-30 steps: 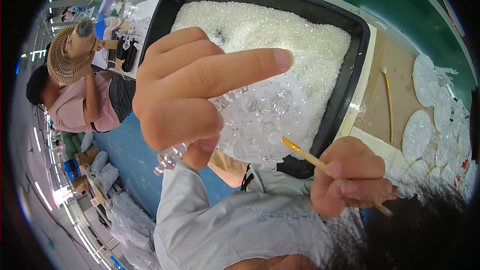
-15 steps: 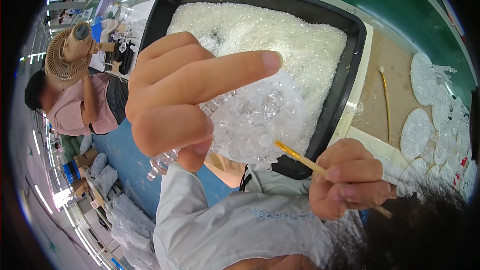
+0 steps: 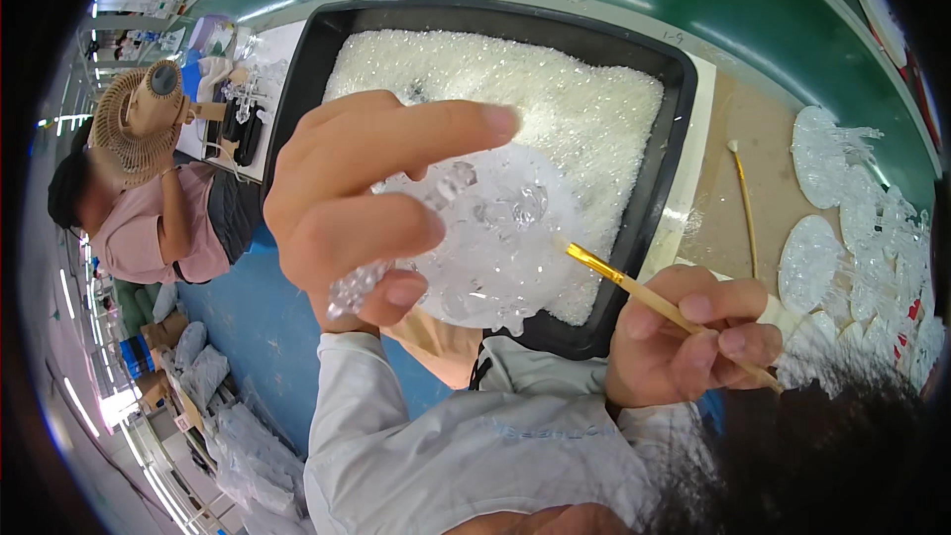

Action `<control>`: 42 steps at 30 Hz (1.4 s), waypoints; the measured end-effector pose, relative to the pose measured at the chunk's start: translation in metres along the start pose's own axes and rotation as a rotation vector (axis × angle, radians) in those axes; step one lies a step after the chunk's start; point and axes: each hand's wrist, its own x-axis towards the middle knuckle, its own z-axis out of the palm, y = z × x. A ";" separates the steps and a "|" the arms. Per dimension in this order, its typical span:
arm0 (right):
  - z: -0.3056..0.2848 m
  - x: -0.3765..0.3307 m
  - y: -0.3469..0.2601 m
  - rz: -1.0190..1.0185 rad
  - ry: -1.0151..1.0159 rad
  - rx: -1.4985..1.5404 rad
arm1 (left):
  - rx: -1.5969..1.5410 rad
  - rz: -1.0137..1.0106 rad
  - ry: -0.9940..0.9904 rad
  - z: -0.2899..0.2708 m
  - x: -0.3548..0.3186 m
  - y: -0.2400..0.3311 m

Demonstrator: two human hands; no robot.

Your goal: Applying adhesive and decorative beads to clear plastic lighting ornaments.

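Clear, round, plastic-looking disc with knobbly raised shapes (image 3: pixel 495 272) is held up over the near side of a black rectangular tray (image 3: pixel 680 104) filled with white, glittering granules (image 3: pixel 594 114). By the left hand (image 3: pixel 347 183) it is gripped at its left side: a clear knobbly projection (image 3: pixel 347 295) is pinched between thumb and bent finger, while the index finger is stretched out above the disc. In the right hand (image 3: pixel 684 342) a pale wooden brush with a gold-coloured ferrule (image 3: pixel 644 294) is held like a pen, fingers closed about the handle, its tip aimed at the disc's right part. Whether the bristles are touching cannot be told.

For good brushwork, the disc is best kept steady and level by the pinch, with no hard squeeze on the projection, which may be brittle. The outstretched finger should be kept clear of the brush's path. Light, short strokes are advised, led from the fingers, so that the hollows between the raised shapes are reached without snagging. The tip is best kept off the granules, since stray grains could cling to it.
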 end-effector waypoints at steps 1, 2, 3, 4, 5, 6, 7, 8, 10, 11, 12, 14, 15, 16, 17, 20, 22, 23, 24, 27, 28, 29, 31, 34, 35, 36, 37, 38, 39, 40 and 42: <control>-0.002 -0.001 0.001 0.002 0.014 0.013 | 0.028 0.005 0.065 0.001 -0.001 -0.002; -0.003 -0.002 0.002 0.006 0.028 0.027 | 0.056 0.008 0.129 0.002 -0.001 -0.002; -0.004 -0.003 0.002 -0.003 0.026 0.025 | 0.056 0.017 0.133 0.005 -0.002 0.002; -0.004 -0.003 0.002 -0.016 0.044 0.035 | 0.030 -0.080 0.184 0.008 -0.004 0.009; -0.003 -0.002 0.002 -0.028 0.063 0.045 | 0.002 -0.178 0.233 0.009 -0.003 0.013; -0.003 0.000 0.000 -0.035 0.063 0.045 | 0.003 -0.171 0.235 0.009 -0.001 0.013; -0.002 0.004 -0.002 -0.019 0.074 0.080 | -0.056 -0.190 0.224 0.007 0.001 0.013; -0.002 0.008 -0.002 -0.004 0.089 0.112 | -0.118 -0.208 0.210 0.006 0.003 0.011; -0.006 0.016 0.002 0.030 0.085 0.201 | -0.220 -0.121 0.139 0.002 0.005 0.000; -0.008 0.019 0.004 0.076 0.075 0.298 | -0.312 -0.045 0.067 -0.001 0.006 -0.005; -0.011 0.019 0.005 0.166 0.094 0.450 | -0.312 -0.043 0.062 -0.003 0.008 -0.006; -0.014 0.023 0.009 0.236 0.086 0.493 | -0.478 -0.023 -0.016 -0.007 0.013 -0.007; -0.015 0.023 0.011 0.308 0.074 0.533 | -0.476 -0.026 -0.024 -0.009 0.014 -0.009; -0.015 0.023 0.011 0.310 0.079 0.541 | -0.565 -0.016 -0.061 -0.012 0.013 -0.012; -0.015 0.022 0.011 0.297 0.062 0.442 | -0.658 -0.006 -0.099 -0.013 0.013 -0.015; -0.011 0.019 0.014 0.278 0.036 0.255 | -0.795 0.009 0.012 -0.004 0.008 -0.016; -0.005 0.015 0.017 0.246 0.032 0.163 | -0.803 0.009 -0.053 -0.012 0.009 -0.020; -0.004 0.015 0.017 0.249 0.042 0.168 | -0.811 0.018 -0.106 -0.014 0.011 -0.023; -0.003 0.016 0.016 0.260 0.039 0.153 | -0.814 0.012 -0.114 -0.015 0.012 -0.023; -0.006 0.015 0.020 0.236 -0.021 0.186 | -0.757 0.005 -0.178 -0.019 0.014 -0.022; -0.007 0.015 0.022 0.197 -0.081 0.226 | -0.752 0.007 -0.188 -0.019 0.014 -0.021; -0.007 0.015 0.022 0.196 -0.077 0.229 | -0.750 0.014 -0.195 -0.018 0.016 -0.021; -0.006 0.016 0.022 0.165 -0.107 0.185 | -0.748 0.014 -0.191 -0.014 0.017 -0.020; -0.004 0.015 0.022 0.138 -0.133 0.155 | -0.747 0.004 -0.200 -0.015 0.018 -0.019; -0.004 0.015 0.022 0.138 -0.132 0.156 | -0.750 -0.004 -0.216 -0.016 0.019 -0.018; -0.004 0.014 0.021 0.151 -0.157 0.092 | -0.749 -0.004 -0.218 -0.016 0.018 -0.017; -0.004 0.014 0.020 0.163 -0.183 0.027 | -0.747 -0.002 -0.207 -0.016 0.018 -0.016; -0.005 0.013 0.020 0.162 -0.182 0.026 | -0.747 0.002 -0.196 -0.015 0.018 -0.016; -0.007 0.012 0.019 0.151 -0.168 0.004 | -0.748 0.003 -0.197 -0.015 0.018 -0.017; -0.007 0.012 0.019 0.140 -0.154 -0.017 | -0.756 0.006 -0.199 -0.014 0.018 -0.018; -0.006 0.011 0.020 0.139 -0.173 0.030 | -0.760 0.006 -0.202 -0.015 0.018 -0.017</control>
